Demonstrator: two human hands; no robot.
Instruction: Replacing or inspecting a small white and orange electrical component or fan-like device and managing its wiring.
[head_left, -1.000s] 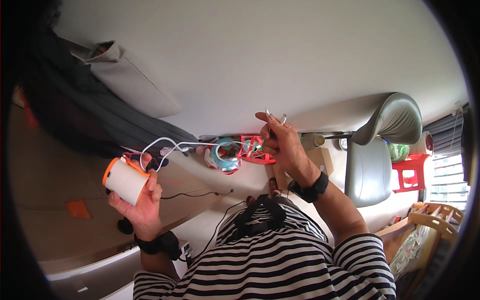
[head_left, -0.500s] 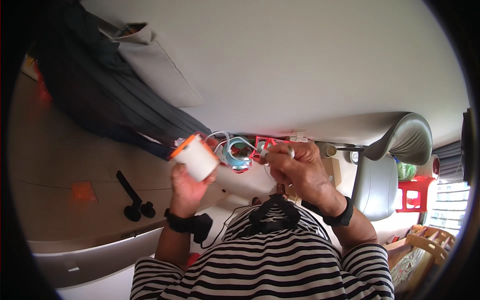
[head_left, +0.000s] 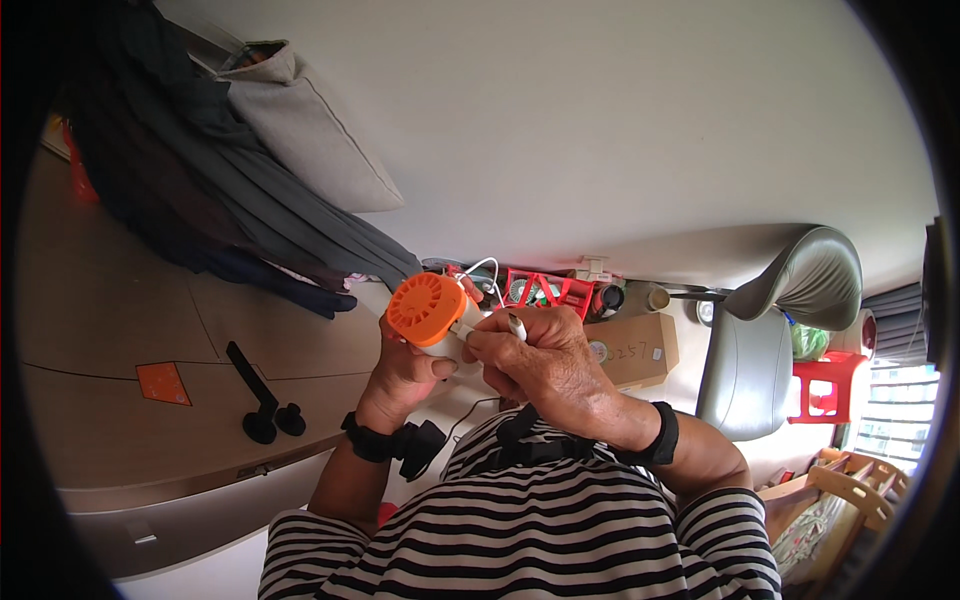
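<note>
In front of me my left hand [head_left: 396,378] is closed round a small device with a white body and a round, slotted orange cover [head_left: 427,309]. The orange side is turned up. My right hand [head_left: 545,360] pinches a white cable plug [head_left: 462,331] against the device's edge. Whether the plug is inside a socket, I cannot tell. Part of the white cable [head_left: 492,268] loops up behind my hands. A short white tip [head_left: 516,327] sticks out between the right fingers. My left fingers hide much of the white body.
Beyond my hands stand a red basket [head_left: 575,296] and a cardboard box [head_left: 640,352]. To the right are a grey chair [head_left: 745,375] and a red stool [head_left: 830,387]. On the left, a brown surface [head_left: 120,300] bears a black stand [head_left: 255,385], an orange card [head_left: 163,383] and dark cloth [head_left: 215,200].
My left hand has turned the device so its orange cover faces up, and moved it right. My right hand has come left and down, bringing the plug to the device's edge.
</note>
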